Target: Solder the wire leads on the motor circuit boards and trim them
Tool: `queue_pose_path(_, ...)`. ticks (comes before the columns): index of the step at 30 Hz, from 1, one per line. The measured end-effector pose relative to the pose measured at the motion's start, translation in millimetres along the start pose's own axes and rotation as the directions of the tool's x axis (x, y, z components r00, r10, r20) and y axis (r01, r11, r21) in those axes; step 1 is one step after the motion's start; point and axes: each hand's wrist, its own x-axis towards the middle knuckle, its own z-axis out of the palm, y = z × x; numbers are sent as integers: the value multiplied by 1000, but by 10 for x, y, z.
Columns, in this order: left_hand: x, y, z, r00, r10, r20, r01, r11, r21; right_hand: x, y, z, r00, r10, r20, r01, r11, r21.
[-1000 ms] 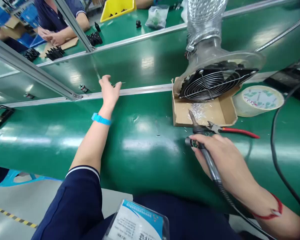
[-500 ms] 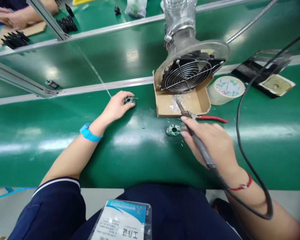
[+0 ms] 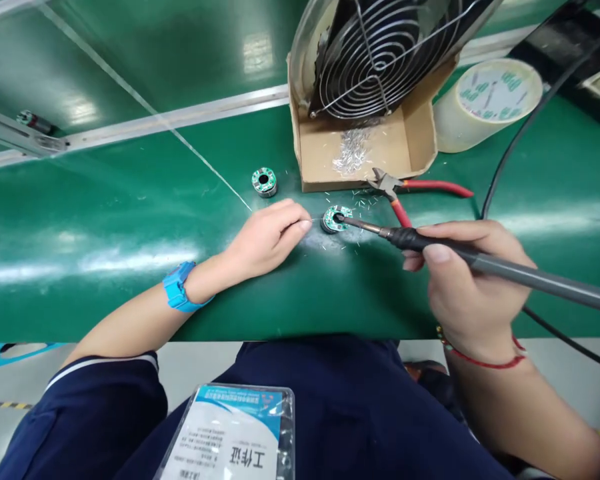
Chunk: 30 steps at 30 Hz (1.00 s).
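Delicately, my left hand [image 3: 267,237] pinches a thin wire [image 3: 317,219] while my right hand [image 3: 473,280] grips a soldering iron [image 3: 401,239] at the unheld round board [image 3: 331,217] on the counter [image 3: 260,300], which a nudge could skid.

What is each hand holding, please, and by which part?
The right hand holds the soldering iron by its grip; the left hand, a wire near its tip.
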Motion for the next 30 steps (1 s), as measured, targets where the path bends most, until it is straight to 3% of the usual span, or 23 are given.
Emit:
queue_pose_path(3,24,6,68,997,4,83,-7,999,31,17,-4,9,999,33,-11,-32,998,53)
queue_pose_path(13,34,10,102,999,10,51,-13,999,49,76,-2,19,998,-4,55,1,998,62)
queue_pose_path(20,111,9,157,995,-2,97,-3,999,53,133,-63,-12,995,-56,81,56,998,-1)
queue_pose_path(27,197,-57,203,979,-202,34,205,957,-205,222,-164,-78,987,-30,157,46,994,-99)
queue_pose_path(30,206,-82,258,978,-190,80,203,957,-209,273,-219,-96,983,49,175,-27,992,-127)
